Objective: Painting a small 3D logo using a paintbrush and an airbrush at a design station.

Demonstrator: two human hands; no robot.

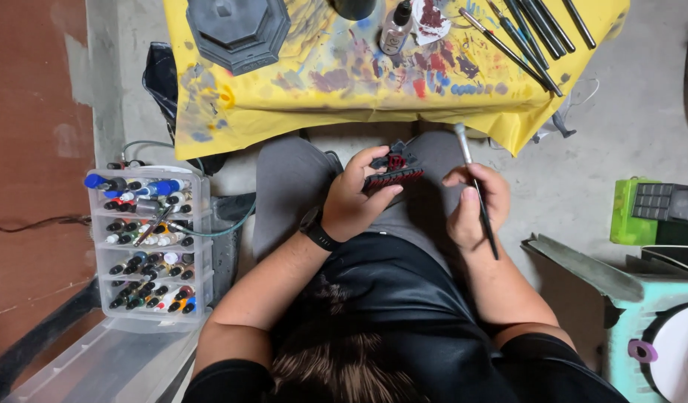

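My left hand (353, 196) grips a small black and red model piece (395, 166) over my lap, fingers curled around its left side. A black watch sits on that wrist. My right hand (474, 203) holds a thin paintbrush (472, 179) upright, its pale tip pointing toward the table edge, just right of the model. The brush tip does not touch the model.
A table under a paint-smeared yellow cloth (321, 97) carries a grey octagonal base (237, 30), a small paint bottle (395, 28) and several brushes (530, 33). At left stands a clear drawer unit (150, 246) of paint bottles. A teal stool (635, 298) is at right.
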